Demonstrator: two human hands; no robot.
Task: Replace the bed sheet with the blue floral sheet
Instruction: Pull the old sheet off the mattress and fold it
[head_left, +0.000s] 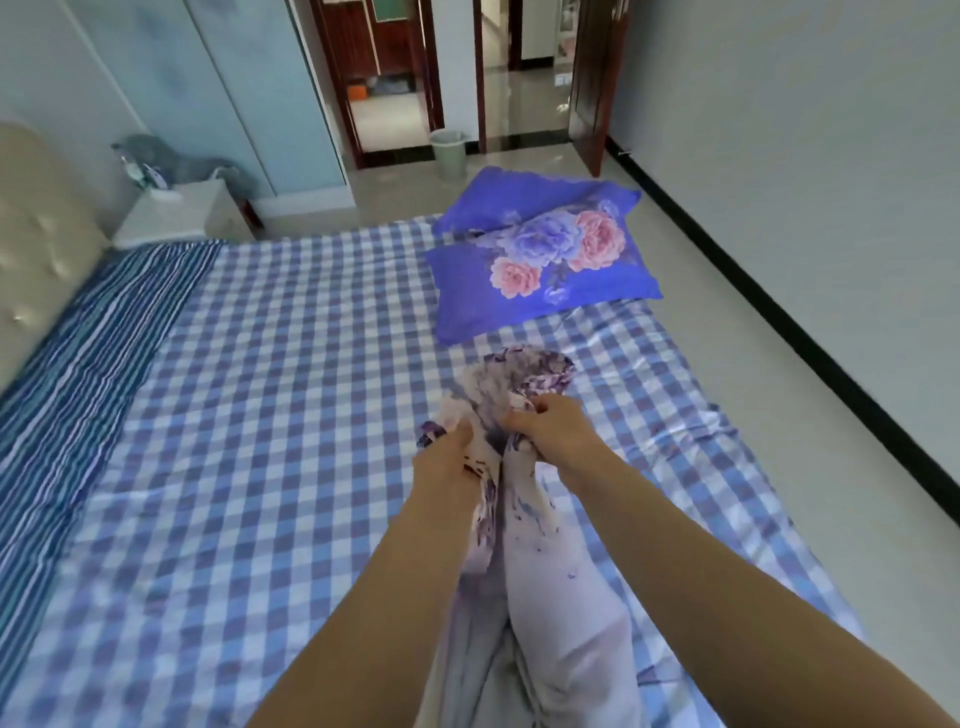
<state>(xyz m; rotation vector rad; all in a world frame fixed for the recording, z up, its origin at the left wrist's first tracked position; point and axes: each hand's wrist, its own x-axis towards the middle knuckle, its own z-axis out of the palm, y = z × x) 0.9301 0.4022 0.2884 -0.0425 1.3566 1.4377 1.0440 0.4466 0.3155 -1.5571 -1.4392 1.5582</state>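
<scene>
Headboard (36, 244) on the left, checked sheet (249, 395) covering the bed; mid-frame, left hand (447, 457) and right hand (550, 431) both clutch the bunched floral sheet (519, 493), likely gathering it to spread. Two floral pillows (545, 260) wait beyond, set aside.

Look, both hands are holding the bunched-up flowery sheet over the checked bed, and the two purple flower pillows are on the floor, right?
Not quite. The head view shows the two purple flower pillows lying on the checked bed, at its far edge, not on the floor. The rest is right: the left hand and right hand both hold the bunched-up flowery sheet.
</scene>
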